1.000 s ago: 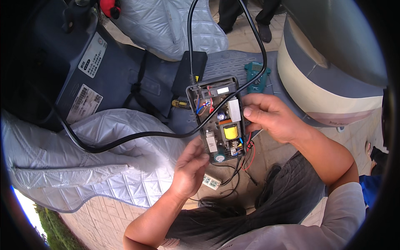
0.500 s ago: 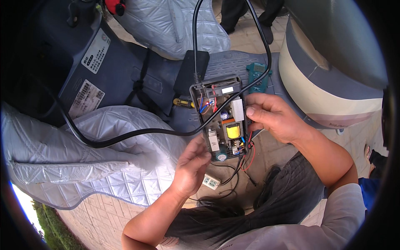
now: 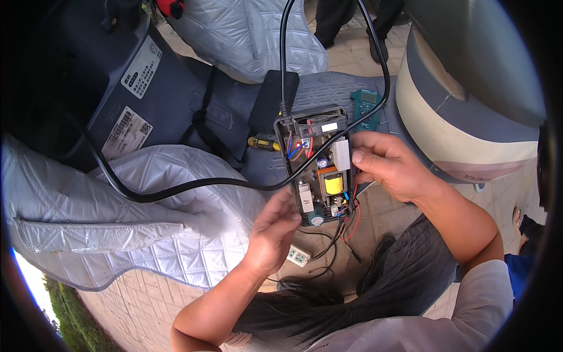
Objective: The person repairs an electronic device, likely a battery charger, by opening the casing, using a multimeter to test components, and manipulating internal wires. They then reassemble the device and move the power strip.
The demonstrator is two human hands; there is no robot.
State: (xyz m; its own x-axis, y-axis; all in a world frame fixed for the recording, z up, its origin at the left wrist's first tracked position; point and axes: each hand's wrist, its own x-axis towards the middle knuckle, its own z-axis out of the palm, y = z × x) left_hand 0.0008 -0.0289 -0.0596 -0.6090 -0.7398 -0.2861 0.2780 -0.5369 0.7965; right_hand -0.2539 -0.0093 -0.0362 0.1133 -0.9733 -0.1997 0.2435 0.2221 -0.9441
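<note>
Between my two hands is an opened battery charger [image 3: 308, 200], its black case uncovered so the circuit board, a yellow transformer and coloured wires show. My left hand [image 3: 273, 230] grips its lower left side, with the fingers partly hidden beneath the case. On the opposite edge my right hand [image 3: 384, 161] pinches the case between thumb and fingers. A thick black cable [image 3: 226, 185] leaves the charger's top, loops upward and crosses over the board toward the left. Red and black wires [image 3: 355, 220] hang from its lower end.
Behind the charger, a scooter footboard [image 3: 325, 88] carries a teal multimeter [image 3: 367, 105], a black box [image 3: 272, 100] and a yellow-handled tool [image 3: 263, 144]. A white power strip [image 3: 298, 256] lies below on the paving. Silver quilted covers [image 3: 176, 176] drape at left. Someone's legs [image 3: 384, 26] stand beyond.
The charger and both hands sit slightly further right in the picture, as does the scooter behind them. My grip looks the same.
</note>
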